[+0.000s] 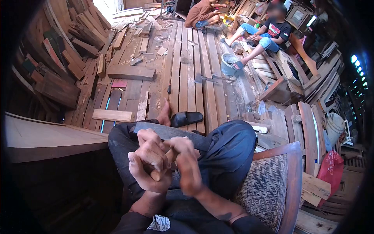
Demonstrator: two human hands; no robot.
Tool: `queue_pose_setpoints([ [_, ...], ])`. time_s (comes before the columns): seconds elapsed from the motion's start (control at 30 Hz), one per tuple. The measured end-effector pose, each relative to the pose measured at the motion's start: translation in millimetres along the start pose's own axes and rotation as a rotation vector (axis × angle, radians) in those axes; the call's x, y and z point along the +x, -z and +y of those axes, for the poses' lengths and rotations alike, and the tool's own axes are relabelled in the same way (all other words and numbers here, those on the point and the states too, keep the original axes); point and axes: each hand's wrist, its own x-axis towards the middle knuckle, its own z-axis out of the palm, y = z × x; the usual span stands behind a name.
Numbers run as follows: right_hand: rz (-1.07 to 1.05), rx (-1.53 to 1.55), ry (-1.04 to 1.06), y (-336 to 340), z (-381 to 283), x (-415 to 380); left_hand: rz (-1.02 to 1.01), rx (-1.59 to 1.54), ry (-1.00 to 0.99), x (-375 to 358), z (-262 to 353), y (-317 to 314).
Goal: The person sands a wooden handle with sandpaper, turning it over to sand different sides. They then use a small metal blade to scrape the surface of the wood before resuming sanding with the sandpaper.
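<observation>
Fingers (156, 154) of both hands wrap tightly around a small wooden piece (170, 156) between them.

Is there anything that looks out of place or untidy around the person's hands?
Yes. Offcuts lie scattered askew across the plank floor. One lone black sandal lies beside the bare foot. Both hands grip a small wooden piece.

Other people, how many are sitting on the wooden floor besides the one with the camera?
2. One person in a brown top crouches at the far end of the planks; another in a black shirt and blue jeans sits to the right. More may be hidden behind the wood stacks.
</observation>
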Motion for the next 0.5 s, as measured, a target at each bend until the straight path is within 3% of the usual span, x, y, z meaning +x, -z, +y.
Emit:
queue_pose_setpoints([
  [0.1,-0.005,-0.024,0.218,-5,-10,-4,0.019,0.016,-0.003,0,-2,2],
  [0.23,0.074,-0.041,-0.040,-3,37,4,-0.023,-0.007,0.011,4,-4,4],
  [0.37,0.106,-0.007,0.092,-14,16,4,-0.060,-0.045,0.019,6,-3,1],
  [0.5,0.089,-0.076,0.048,-11,61,8,0.007,-0.099,0.051,15,-4,9],
])
